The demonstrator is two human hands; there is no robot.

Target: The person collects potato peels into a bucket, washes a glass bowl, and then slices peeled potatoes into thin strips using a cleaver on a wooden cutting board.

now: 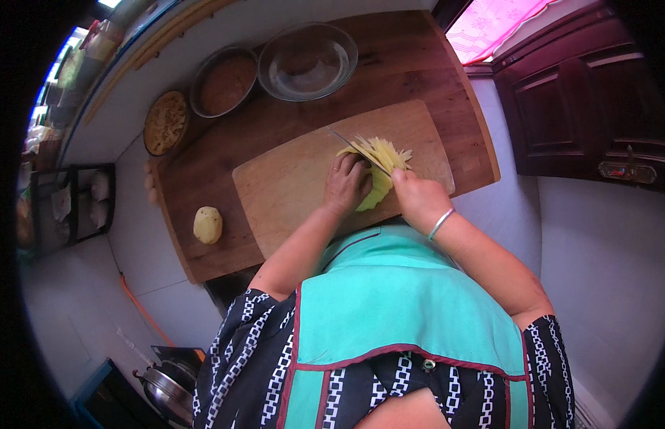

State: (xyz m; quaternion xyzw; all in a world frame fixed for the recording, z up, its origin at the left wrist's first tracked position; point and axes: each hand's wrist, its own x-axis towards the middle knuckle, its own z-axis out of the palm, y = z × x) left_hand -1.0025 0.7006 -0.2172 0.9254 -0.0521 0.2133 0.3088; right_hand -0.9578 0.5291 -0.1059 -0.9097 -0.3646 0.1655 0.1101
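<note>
My right hand (422,203) is closed round the handle of a kitchen knife (344,139), its blade slanting up to the left across the wooden cutting board (275,187). Curled fingers of my left hand (346,183) press on a stack of pale yellow-green potato slices (376,191), close beside the blade. Beyond the knife lies a pile of thin-cut potato strips (388,152). The knife handle is hidden inside my right fist, and part of the slices is covered by my hands.
Left of the board sits a peeled potato (208,225) on the wooden table (204,175). Along the far side stand a clear glass bowl (308,97), a metal bowl (194,99) with brownish contents and a container (147,137) of yellowish strips. A dark door (561,93) is at right.
</note>
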